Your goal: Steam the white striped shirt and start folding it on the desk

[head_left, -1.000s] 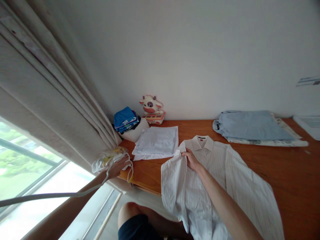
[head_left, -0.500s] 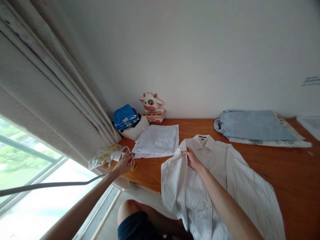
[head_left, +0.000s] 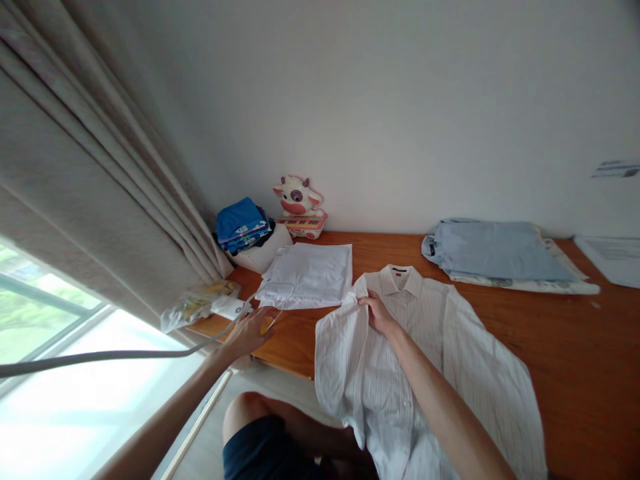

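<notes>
My left hand [head_left: 249, 331] is at the table's left edge, its fingers curled on a thin white cable [head_left: 293, 293] that loops over the folded white cloth [head_left: 320, 270]. A small yellow piece [head_left: 265, 327] shows by its fingers. My right hand [head_left: 377, 312] pinches a white striped shirt [head_left: 420, 360] near its left shoulder, lifting the fabric there. The shirt lies front up, collar toward the wall, its lower part past the frame's bottom edge. A thicker grey cord [head_left: 125, 360] runs from the left edge to my left hand.
Left, a clear plastic bag [head_left: 185, 310] and a white block-like object [head_left: 231, 308] lie near the window. Behind stand blue folded clothes [head_left: 243, 223] on a white container [head_left: 265, 252] and a cow toy piano [head_left: 300, 207]. Light blue folded clothes [head_left: 495, 250] lie at right on the wooden table [head_left: 560, 333].
My left hand has shifted slightly, and the thin cable loop now reaches farther right over the white cloth. My right hand keeps its pinch on the shirt. The view has turned slightly.
</notes>
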The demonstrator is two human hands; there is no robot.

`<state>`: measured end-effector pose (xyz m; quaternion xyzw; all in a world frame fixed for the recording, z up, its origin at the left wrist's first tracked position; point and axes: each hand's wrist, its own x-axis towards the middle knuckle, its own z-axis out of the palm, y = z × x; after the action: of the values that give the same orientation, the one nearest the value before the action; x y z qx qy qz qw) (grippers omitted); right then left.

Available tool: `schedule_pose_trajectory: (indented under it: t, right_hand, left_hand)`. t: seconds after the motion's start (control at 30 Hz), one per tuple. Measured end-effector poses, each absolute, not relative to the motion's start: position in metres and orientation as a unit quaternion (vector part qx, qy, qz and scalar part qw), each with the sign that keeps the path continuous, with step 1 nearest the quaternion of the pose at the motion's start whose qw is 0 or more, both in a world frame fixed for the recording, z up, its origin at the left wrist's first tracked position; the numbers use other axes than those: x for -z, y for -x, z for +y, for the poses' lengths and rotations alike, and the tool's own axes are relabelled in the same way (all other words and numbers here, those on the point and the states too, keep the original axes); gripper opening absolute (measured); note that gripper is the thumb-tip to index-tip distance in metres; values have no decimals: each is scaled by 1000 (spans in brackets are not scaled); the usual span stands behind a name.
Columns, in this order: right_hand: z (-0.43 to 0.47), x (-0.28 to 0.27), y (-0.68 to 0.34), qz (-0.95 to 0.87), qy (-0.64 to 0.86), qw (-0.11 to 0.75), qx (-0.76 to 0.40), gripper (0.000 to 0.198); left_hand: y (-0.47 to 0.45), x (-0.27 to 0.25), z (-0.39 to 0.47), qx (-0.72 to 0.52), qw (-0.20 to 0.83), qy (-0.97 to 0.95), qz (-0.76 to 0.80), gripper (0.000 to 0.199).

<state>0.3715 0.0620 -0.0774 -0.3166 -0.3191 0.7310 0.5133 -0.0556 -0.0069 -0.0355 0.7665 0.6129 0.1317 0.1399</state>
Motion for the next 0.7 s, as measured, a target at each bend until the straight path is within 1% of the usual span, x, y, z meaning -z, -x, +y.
schedule_pose_trajectory:
  t: [0.03, 0.1, 0.17, 0.3, 0.37, 0.43, 0.5, 0.57, 0.63, 0.7]
  right_hand:
    - [63, 79, -371, -317, 317, 513, -732, 24]
    - [64, 82, -371, -315, 319, 514, -731, 25]
    - [65, 85, -371, -313, 322, 516, -729, 27]
    - [66, 88, -371, -314, 329, 515, -727, 26]
    - [66, 88, -371, -316, 331, 514, -726, 26]
    - [66, 86, -371, -321, 331, 514, -724, 28]
    - [65, 84, -371, -330, 327, 515, -721, 33]
    - [64, 82, -370, -338, 322, 517, -717, 38]
    - [64, 81, -369, -346, 321, 519, -713, 42]
    - [64, 81, -369, -351, 321, 520, -710, 44]
  left_hand:
    - [49, 32, -8, -120, 120, -770, 616, 53]
    - [36, 30, -13, -105, 94, -778, 613, 41]
    - [24, 33, -22, -103, 104, -784, 604, 29]
    - [14, 48, -54, -130, 173, -786, 580, 31]
    - [22, 61, -76, -181, 193, -760, 593, 28]
    - [36, 77, -102, -267, 174, -715, 623, 20]
    - [51, 95, -127, -340, 120, -665, 654, 11]
    - [61, 111, -147, -365, 75, -634, 678, 7]
    - [65, 123, -162, -366, 70, -623, 687, 3]
    - [66, 128, -169, -375, 85, -614, 689, 16]
